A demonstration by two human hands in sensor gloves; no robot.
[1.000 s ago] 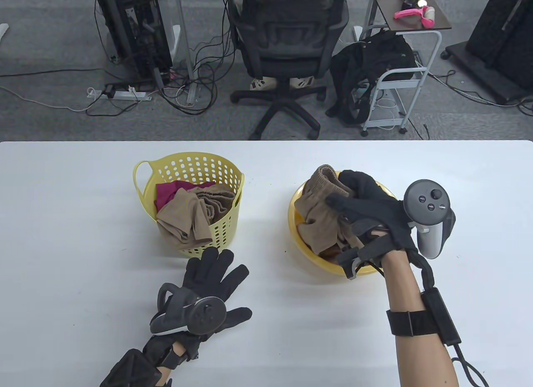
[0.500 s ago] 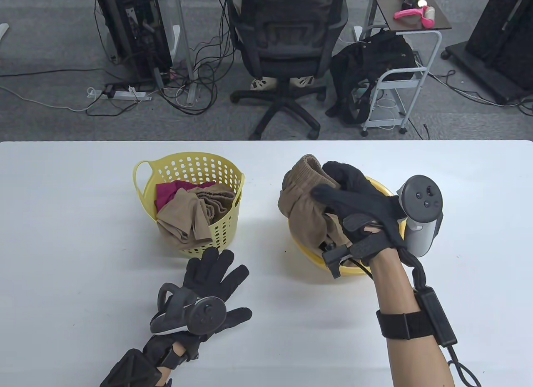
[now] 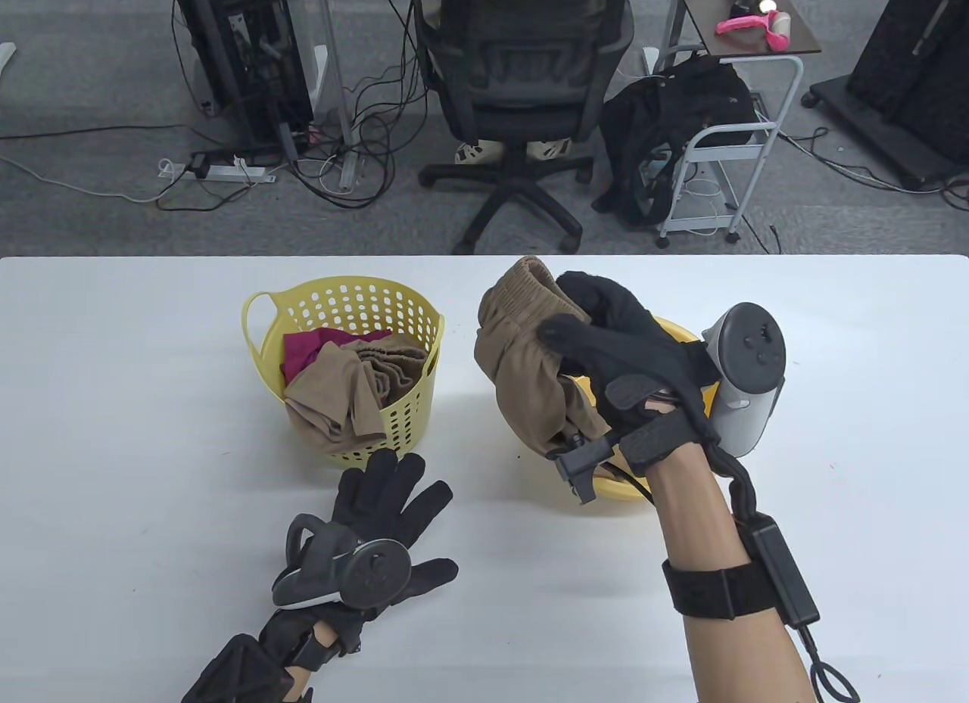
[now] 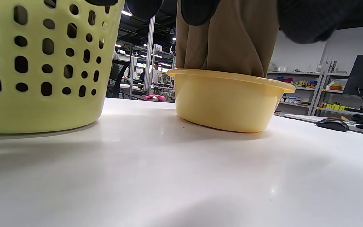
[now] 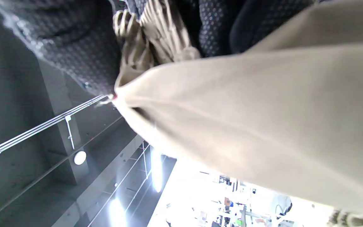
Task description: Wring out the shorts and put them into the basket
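The right hand grips the bunched tan fabric shorts by the ribbed waistband, their lower end hanging into the shallow yellow plastic basin. Held one-handed and unwrung, they may drip across the white table toward the perforated yellow plastic basket. The left hand lies flat, fingers spread, holding nothing.

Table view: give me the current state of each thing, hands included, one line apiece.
Tan shorts: gripped at the waistband, lifted, lower end hanging into the bowl.
Yellow bowl: upright on the table.
Yellow basket: upright, already holding tan and magenta clothes.
Right hand: fingers curled round the shorts, above the bowl.
Left hand: flat on the table, fingers spread, holding nothing.
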